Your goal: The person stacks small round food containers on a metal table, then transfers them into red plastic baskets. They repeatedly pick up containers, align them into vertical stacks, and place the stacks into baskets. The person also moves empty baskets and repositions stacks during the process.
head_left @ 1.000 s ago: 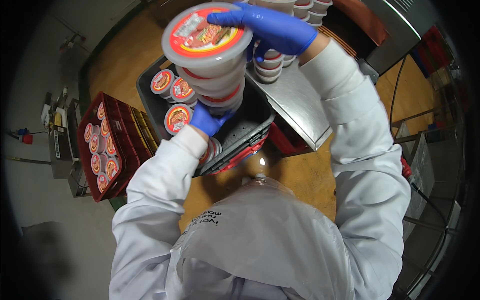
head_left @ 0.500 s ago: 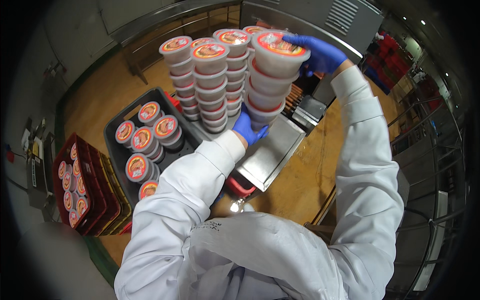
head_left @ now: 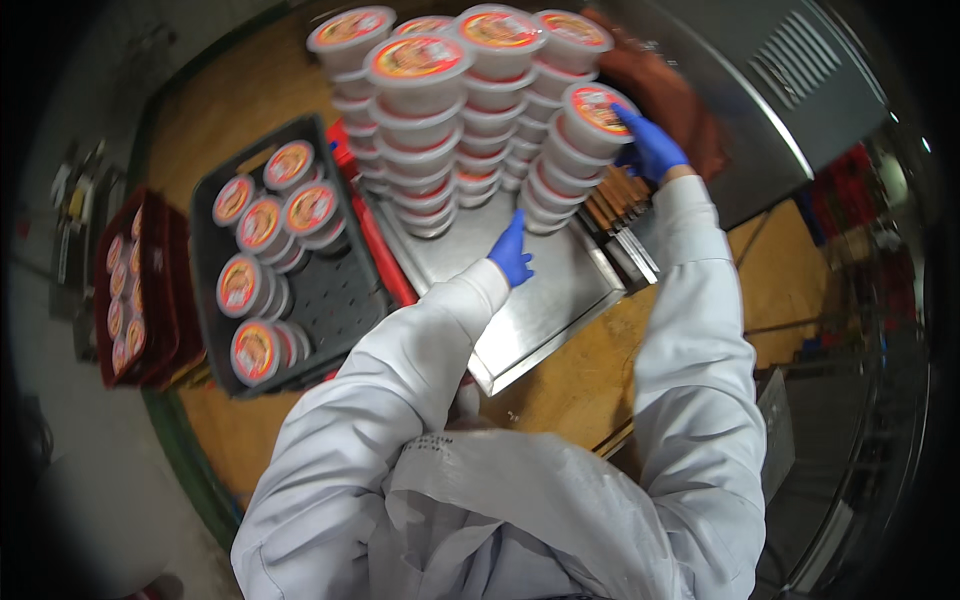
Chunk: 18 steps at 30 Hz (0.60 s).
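Note:
A leaning-looking stack of white lidded plastic tubs (head_left: 570, 162) with red-and-yellow labels stands on a steel tray-like top (head_left: 545, 300). My right hand (head_left: 652, 148), in a blue glove, grips the upper right side of its top tub, fingertips over the lid's edge. Low on the stack's left side is my left hand (head_left: 512, 254), gloved in blue too, its index finger stretched up beside the bottom tubs. I cannot tell whether that finger touches them. More tall stacks of the same tubs (head_left: 418, 120) stand close behind and to the left.
Left of the steel top, a dark grey crate (head_left: 345, 300) holds several short stacks of tubs. Farther left are dark red crates (head_left: 165, 335) with more tubs. Knives with brown handles (head_left: 622, 195) sit in a holder by the right edge. A steel cabinet (head_left: 745, 85) stands behind.
The stack between my hands has moved down and right onto the steel top beside the others. My left hand has come away from beneath it. The whole view has shifted.

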### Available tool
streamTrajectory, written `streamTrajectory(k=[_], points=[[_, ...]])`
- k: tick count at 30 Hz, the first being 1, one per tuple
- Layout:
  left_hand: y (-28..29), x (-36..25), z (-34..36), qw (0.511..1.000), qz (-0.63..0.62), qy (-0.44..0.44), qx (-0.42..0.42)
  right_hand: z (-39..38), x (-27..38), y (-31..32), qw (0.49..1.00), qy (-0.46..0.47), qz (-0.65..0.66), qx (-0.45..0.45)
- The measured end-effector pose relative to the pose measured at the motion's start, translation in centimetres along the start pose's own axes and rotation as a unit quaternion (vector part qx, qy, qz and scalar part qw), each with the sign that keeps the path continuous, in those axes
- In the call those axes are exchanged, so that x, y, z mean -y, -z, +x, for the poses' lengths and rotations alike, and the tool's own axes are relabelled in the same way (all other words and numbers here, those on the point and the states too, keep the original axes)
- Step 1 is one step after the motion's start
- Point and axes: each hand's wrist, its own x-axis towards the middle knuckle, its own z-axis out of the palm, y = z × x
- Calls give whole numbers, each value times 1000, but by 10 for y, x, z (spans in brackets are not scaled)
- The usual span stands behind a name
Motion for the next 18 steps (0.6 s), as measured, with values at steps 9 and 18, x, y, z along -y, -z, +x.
streamTrajectory(k=[9, 18], points=[[187, -128, -418, 869, 25, -477, -128, -157, 102, -247, 814, 525, -65, 241], [272, -109, -483, 823, 143, -436, -335, -85, -95, -611, 624, -361, -26, 693]])
